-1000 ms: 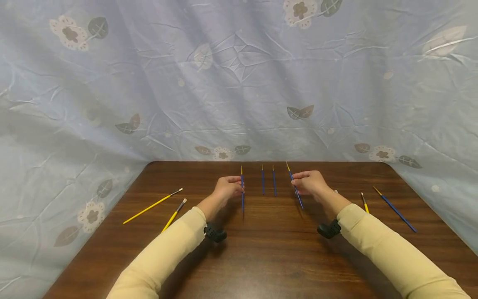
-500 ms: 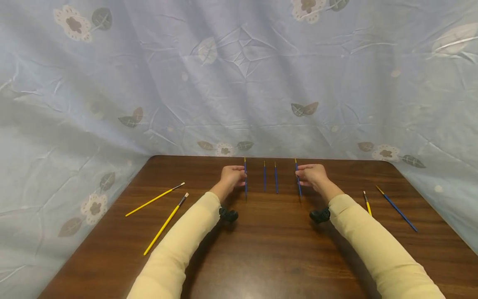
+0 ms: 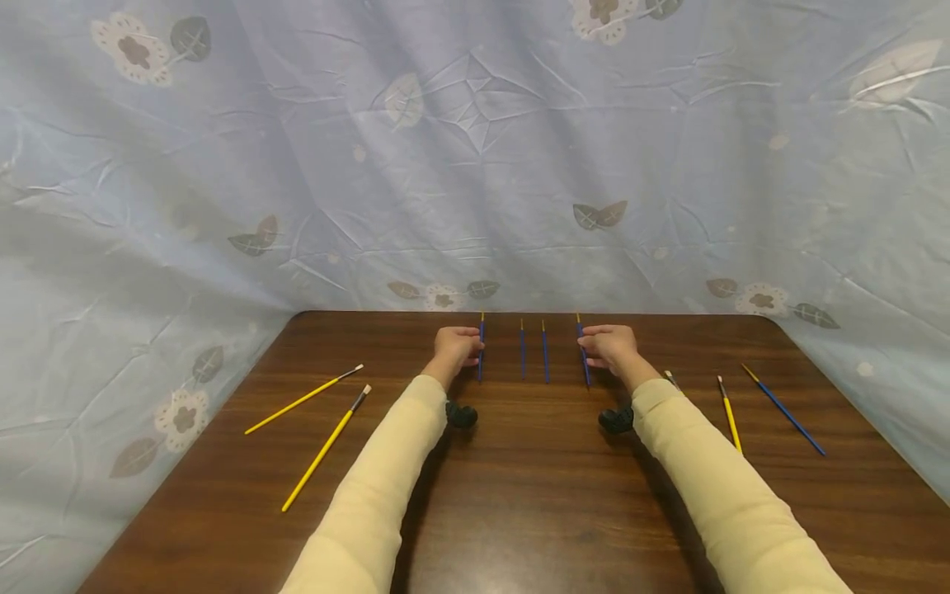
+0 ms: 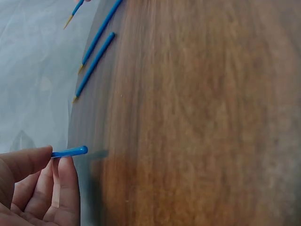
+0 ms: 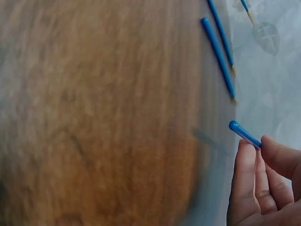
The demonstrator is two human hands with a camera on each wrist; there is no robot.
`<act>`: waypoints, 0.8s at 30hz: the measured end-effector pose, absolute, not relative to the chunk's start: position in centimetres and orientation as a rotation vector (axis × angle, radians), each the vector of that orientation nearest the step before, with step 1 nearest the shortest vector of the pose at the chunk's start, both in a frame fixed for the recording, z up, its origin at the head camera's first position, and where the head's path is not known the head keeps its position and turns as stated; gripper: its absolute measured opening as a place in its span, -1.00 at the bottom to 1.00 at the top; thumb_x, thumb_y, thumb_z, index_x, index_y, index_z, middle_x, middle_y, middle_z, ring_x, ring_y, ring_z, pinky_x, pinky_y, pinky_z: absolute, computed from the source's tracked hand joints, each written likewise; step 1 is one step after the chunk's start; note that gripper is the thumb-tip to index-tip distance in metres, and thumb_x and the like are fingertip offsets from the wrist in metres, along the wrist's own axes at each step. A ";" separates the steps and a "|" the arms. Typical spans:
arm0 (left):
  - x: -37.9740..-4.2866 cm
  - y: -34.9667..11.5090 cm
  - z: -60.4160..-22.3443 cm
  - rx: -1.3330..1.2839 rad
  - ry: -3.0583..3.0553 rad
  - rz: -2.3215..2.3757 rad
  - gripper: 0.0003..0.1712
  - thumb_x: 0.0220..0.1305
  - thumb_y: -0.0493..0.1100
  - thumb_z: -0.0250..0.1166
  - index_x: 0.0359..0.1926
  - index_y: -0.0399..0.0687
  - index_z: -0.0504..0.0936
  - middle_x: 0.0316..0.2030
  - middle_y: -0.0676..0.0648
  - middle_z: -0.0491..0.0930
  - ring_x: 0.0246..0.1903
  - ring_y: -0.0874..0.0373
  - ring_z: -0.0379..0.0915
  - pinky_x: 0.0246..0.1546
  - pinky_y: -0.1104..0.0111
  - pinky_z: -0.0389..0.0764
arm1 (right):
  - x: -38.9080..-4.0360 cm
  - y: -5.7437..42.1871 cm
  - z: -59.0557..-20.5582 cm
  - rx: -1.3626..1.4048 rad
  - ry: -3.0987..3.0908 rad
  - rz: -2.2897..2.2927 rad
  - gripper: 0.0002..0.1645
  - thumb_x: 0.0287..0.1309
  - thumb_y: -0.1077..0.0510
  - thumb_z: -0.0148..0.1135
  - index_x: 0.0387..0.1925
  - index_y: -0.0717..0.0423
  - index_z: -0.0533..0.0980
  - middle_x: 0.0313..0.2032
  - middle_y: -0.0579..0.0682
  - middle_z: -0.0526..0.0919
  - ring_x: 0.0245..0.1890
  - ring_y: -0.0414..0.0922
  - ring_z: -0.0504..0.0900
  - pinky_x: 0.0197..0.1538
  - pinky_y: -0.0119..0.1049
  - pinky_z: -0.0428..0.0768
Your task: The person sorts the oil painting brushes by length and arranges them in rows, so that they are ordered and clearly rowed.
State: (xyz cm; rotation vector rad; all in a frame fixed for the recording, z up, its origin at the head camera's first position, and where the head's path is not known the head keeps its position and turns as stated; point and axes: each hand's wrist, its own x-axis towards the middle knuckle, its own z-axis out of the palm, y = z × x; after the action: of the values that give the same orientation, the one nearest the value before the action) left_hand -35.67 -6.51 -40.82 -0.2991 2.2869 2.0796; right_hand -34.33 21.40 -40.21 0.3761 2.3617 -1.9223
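Observation:
My left hand pinches a blue paintbrush between thumb and fingers near the table's far edge. Opposite it, my right hand pinches another blue paintbrush, tilted slightly. Both brushes have their yellowish tips pointing away. Two more blue paintbrushes, a left one and a right one, lie side by side between the hands. In the left wrist view, the held brush's handle end sticks out past the fingers, a shadow beside it. The right wrist view shows the other handle end likewise.
On the brown table, two yellow paintbrushes lie at the left. To the right are a yellow paintbrush, a blue paintbrush and a brush tip partly hidden by my sleeve. A patterned curtain hangs behind.
Both hands have moved away from me toward the far edge, carrying their blue paintbrushes. The right hand's brush has turned to stand less slanted. The lying brushes have stayed put.

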 end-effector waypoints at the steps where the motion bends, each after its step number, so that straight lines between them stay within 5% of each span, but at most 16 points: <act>1: -35.8 -6.5 -40.9 -0.305 2.291 2.075 -0.65 0.19 -0.48 0.28 0.03 -0.36 0.62 -0.11 -0.27 0.65 -0.26 0.04 0.61 -0.43 0.41 0.70 | -34.3 21.4 -40.3 0.386 2.362 -1.927 -0.50 0.24 0.32 0.25 0.21 0.32 0.45 0.14 0.27 0.53 0.07 0.08 0.56 -0.20 -0.33 0.70; 24: -36.8 -6.0 -42.1 -0.378 2.489 1.892 -0.70 0.13 -0.43 0.38 -0.07 -0.27 0.70 -0.12 -0.21 0.66 -0.28 0.01 0.66 -0.44 0.42 0.70 | -35.5 20.3 -41.4 0.501 2.430 -1.887 -0.56 0.20 0.33 0.29 0.13 0.31 0.51 0.03 0.21 0.62 -0.12 -0.06 0.64 -0.29 -0.37 0.71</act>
State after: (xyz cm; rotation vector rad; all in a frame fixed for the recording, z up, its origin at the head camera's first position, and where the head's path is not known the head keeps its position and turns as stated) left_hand -36.79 -5.98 -42.08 -0.3783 2.4891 1.8916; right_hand -35.54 20.34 -41.36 0.5008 2.4302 -1.8866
